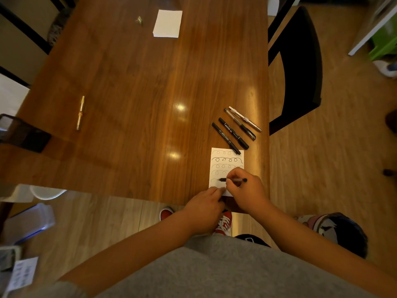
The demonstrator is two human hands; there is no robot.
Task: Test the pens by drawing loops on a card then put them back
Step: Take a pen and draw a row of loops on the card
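Note:
A white card (217, 168) with several rows of drawn loops lies near the table's front right edge. My right hand (247, 192) is shut on a black pen (233, 180), held sideways with its tip on the card's lower left part. My left hand (206, 209) rests at the table edge, fingertips pressing the card's bottom edge. Just beyond the card lie several pens in a slanted row: two black markers (233, 133), a dark gel pen (240, 124) and a white pen (245, 118).
A gold pen (80, 112) lies at the left of the wooden table (139, 93), near a dark mesh holder (23, 134) at the left edge. A stack of blank cards (168, 23) sits at the far side. A black chair (298, 67) stands on the right.

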